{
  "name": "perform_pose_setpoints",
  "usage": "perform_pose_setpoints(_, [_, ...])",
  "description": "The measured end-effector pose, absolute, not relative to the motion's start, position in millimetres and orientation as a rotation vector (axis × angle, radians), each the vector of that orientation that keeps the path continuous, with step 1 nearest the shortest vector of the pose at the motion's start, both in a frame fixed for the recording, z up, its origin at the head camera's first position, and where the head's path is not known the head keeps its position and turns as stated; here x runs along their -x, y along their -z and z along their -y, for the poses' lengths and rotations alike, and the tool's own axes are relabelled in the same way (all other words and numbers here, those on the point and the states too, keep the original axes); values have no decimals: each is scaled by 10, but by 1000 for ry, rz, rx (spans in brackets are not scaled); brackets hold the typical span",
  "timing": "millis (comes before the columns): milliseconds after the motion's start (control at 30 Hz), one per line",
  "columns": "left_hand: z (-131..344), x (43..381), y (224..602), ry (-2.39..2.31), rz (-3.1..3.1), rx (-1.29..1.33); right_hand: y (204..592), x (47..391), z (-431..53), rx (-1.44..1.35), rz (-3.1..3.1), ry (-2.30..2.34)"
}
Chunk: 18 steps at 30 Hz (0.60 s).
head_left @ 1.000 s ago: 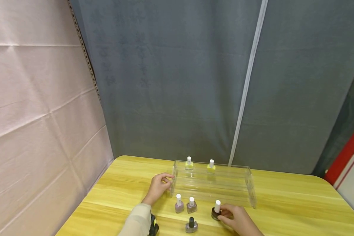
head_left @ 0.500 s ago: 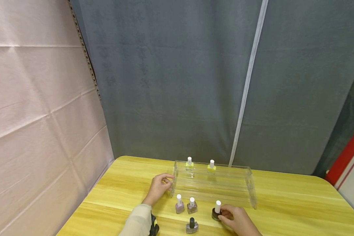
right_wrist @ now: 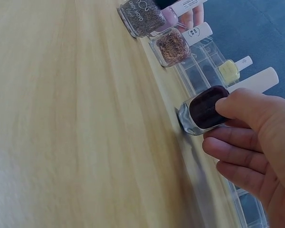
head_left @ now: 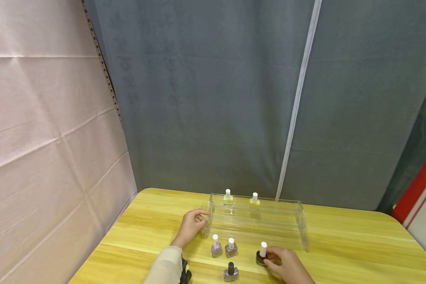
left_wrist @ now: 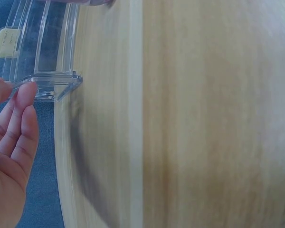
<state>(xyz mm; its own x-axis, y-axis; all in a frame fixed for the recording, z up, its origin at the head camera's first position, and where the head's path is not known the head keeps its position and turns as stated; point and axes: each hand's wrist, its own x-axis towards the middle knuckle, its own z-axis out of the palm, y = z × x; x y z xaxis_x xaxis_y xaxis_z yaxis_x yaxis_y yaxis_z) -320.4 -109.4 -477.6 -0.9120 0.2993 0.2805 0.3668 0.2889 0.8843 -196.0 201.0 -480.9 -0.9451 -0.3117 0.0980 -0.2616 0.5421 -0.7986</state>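
Note:
My left hand (head_left: 190, 225) pinches the left side panel of a clear stepped display rack (head_left: 269, 228) between thumb and forefinger; the left wrist view shows the fingertips (left_wrist: 26, 90) at its edge. In front of the rack, my right hand (head_left: 287, 262) pinches a dark nail polish bottle (right_wrist: 206, 110) with a white cap, thumb across its body. Two yellow nail polishes, a left one (head_left: 228, 200) and a right one (head_left: 254, 203), stand on the top step. Left of the dark bottle are a lilac polish (head_left: 216, 250), a glittery brown polish (head_left: 231, 251) and a black-capped glitter polish (head_left: 231, 274).
The wood-grain table (head_left: 340, 240) spreads out around the rack. A grey curtain (head_left: 206, 98) hangs behind it, and a pale cloth (head_left: 49, 150) covers the left side. A black wrist strap (head_left: 185, 272) shows by the left sleeve.

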Motion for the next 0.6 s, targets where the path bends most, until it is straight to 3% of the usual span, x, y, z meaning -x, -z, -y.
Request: perform_pose_setpoints(600, [1086,3192,4787,1709,2464,643,4705,1967,-2099,545,-2807,1352])
